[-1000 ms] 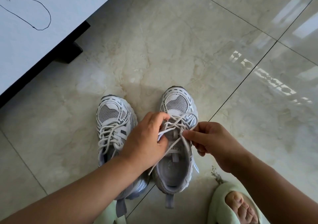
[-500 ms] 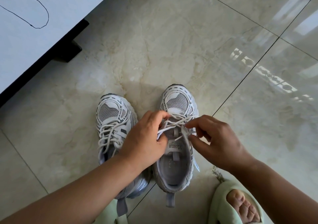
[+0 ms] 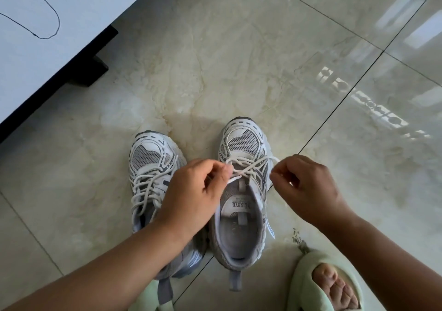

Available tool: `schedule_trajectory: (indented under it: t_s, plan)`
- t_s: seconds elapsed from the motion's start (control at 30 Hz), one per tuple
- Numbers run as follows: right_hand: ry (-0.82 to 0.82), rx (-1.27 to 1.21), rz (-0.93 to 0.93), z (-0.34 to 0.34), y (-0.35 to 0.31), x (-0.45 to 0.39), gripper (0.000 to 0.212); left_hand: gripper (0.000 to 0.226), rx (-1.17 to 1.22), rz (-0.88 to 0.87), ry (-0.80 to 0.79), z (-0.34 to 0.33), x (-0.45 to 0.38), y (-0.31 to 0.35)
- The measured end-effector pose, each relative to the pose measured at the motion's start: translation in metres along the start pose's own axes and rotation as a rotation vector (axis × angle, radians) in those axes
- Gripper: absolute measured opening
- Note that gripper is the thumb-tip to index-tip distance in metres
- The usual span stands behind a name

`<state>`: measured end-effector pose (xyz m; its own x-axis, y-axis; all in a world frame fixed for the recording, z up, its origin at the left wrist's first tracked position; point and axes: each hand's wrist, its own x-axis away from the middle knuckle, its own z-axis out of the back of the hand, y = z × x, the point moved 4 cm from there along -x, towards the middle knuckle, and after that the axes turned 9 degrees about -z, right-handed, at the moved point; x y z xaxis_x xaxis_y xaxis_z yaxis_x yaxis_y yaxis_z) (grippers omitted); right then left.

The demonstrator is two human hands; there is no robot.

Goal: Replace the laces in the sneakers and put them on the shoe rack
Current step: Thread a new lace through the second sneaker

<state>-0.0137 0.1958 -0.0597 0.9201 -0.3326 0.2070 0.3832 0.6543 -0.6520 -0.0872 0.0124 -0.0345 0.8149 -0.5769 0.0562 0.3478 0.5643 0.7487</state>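
Your left hand [image 3: 191,191] and right hand [image 3: 308,186] each pinch the lace [image 3: 248,165] of the right sneaker [image 3: 241,191]; its insole label cannot be read for certain.

bright daylight | window glare on floor [image 3: 373,105] right | sharp | edges bowed

Head view: the only camera, worn on your head, facing forward and steeply down at the floor [image 3: 239,59] ahead of your feet. Wide-angle; straight tile joints bow near the frame edges. Range: near, arm's reach. Both forearms enter from 6 o'clock, the sneakers [image 3: 241,191] sit just below centre, a white table [image 3: 59,35] fills the 10 o'clock corner. No second view, so nothing is shared.
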Motion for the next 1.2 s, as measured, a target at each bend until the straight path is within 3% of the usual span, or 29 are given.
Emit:
schedule_trajectory:
  t_s: [0.1, 0.17, 0.27, 0.37, 0.47, 0.53, 0.6, 0.67, 0.73, 0.8, 0.87, 0.9, 1.0, 1.03, 1.07, 1.2]
  plan:
    - [-0.063, -0.152, -0.062, -0.001, -0.025, 0.001, 0.032, 0.01, 0.046, 0.195, 0.01, 0.001, -0.01, -0.003]
    - [-0.159, -0.07, -0.063, -0.009, -0.035, 0.007, 0.042, 0.004, 0.063, 0.273, -0.061, -0.001, -0.018, -0.005]
    - [-0.207, 0.026, -0.1, -0.018, -0.036, 0.014, 0.027, 0.01, -0.014, 0.232, -0.246, -0.003, -0.033, -0.007]
    - [-0.184, -0.013, -0.145, -0.019, -0.033, 0.015, 0.019, 0.012, -0.111, 0.069, -0.345, -0.005, -0.04, -0.01]
    - [-0.192, -0.018, -0.151, -0.019, -0.032, 0.015, 0.026, 0.017, -0.354, -0.411, -0.319, -0.003, -0.041, -0.006]
    - [-0.191, -0.02, -0.153, -0.019, -0.032, 0.015, 0.028, 0.02, -0.404, -0.547, -0.293, -0.001, -0.039, -0.011]
    - [-0.182, -0.014, -0.154, -0.02, -0.031, 0.015, 0.027, 0.011, -0.334, -0.383, -0.234, 0.001, -0.039, -0.008]
    - [-0.174, -0.017, -0.163, -0.021, -0.031, 0.017, 0.022, 0.012, -0.242, -0.031, -0.162, 0.0, -0.037, -0.009]
    - [-0.171, -0.019, -0.16, -0.021, -0.031, 0.017, 0.018, 0.022, -0.105, 0.315, -0.204, -0.005, -0.035, -0.016]
    - [-0.178, -0.008, -0.149, -0.021, -0.033, 0.016, 0.017, 0.024, 0.074, 0.447, -0.191, -0.009, -0.035, -0.02]
    - [-0.184, -0.003, -0.147, -0.021, -0.032, 0.016, 0.017, 0.02, 0.132, 0.403, -0.204, -0.009, -0.039, -0.018]
    - [-0.182, -0.009, -0.156, -0.02, -0.032, 0.017, 0.017, 0.018, 0.057, 0.278, -0.214, -0.006, -0.041, -0.014]
    - [-0.164, -0.035, -0.183, -0.019, -0.03, 0.017, 0.019, 0.014, -0.46, -0.375, -0.131, 0.005, -0.046, -0.008]
    - [-0.163, -0.026, -0.183, -0.019, -0.03, 0.017, 0.02, 0.015, -0.535, -0.464, -0.11, 0.007, -0.043, -0.011]
    - [-0.166, -0.018, -0.18, -0.019, -0.031, 0.017, 0.021, 0.016, -0.545, -0.434, -0.098, 0.007, -0.039, -0.013]
    - [-0.164, -0.012, -0.183, -0.02, -0.032, 0.017, 0.019, 0.035, -0.181, 0.199, -0.161, -0.002, -0.024, -0.016]
